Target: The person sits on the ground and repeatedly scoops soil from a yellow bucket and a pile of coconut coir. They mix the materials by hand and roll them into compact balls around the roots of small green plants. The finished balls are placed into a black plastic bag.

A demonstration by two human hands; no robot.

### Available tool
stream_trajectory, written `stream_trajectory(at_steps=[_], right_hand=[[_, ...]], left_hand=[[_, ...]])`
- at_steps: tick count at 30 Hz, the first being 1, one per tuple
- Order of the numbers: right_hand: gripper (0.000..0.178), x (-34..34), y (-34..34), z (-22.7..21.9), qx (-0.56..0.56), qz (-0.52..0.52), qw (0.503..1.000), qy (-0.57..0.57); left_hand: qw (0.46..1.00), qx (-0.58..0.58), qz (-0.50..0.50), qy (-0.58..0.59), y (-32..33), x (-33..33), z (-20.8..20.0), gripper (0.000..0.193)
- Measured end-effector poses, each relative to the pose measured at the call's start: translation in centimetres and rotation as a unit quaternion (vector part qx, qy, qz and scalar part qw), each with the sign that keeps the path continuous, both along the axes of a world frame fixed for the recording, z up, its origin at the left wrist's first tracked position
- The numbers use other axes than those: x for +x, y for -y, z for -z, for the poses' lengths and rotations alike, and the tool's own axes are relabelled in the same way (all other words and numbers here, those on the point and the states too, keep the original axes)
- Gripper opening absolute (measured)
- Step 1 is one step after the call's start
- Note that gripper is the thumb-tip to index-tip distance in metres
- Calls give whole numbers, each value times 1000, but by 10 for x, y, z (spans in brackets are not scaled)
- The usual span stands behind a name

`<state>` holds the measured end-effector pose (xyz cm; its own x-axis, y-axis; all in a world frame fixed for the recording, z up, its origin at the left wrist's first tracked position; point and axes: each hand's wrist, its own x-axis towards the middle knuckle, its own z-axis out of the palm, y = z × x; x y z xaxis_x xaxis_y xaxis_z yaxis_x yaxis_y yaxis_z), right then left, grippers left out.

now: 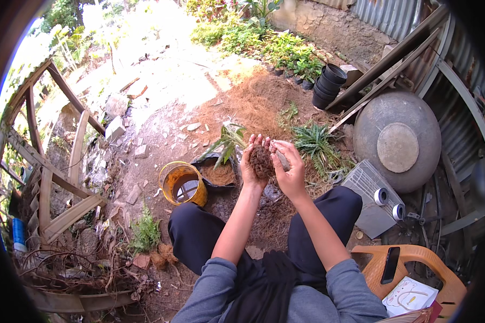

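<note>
A dark brown clump of soil or fibre (261,161) is held up between my hands, over the ground in front of my knees. My left hand (250,168) cups it from the left with curled fingers. On the other side my right hand (290,171) presses its fingers and thumb against it. Just left of my left hand is a leafy green plant (227,142); whether its stem joins the clump is hidden. Below the leaves lies a black plastic bag (227,187) with brown fibre (218,174) in it. A yellow bucket (200,195) of dark liquid stands beside the bag.
Loose brown fibre (242,102) covers ground ahead. Stacked black pots (329,86), a spiky plant (312,140), a large round grey vessel (423,121) and a wire rack (369,188) are at right. An orange chair (372,264) holds a phone (390,265). Wooden framing (46,199) stands left.
</note>
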<state>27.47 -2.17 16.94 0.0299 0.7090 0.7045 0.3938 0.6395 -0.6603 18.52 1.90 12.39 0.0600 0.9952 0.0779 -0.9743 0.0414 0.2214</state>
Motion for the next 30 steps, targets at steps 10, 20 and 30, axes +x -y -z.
stream_trajectory(at_steps=[10, 20, 30], right_hand=[[32, -9, -10, 22, 79, 54, 976, 193], [32, -10, -4, 6, 101, 56, 955, 275], [26, -13, -19, 30, 54, -25, 984, 170]], left_hand=[[992, -5, -44, -119, 0, 6, 8, 37], [998, -18, 54, 16, -5, 0, 18, 41], [998, 18, 64, -19, -9, 2, 40, 41]])
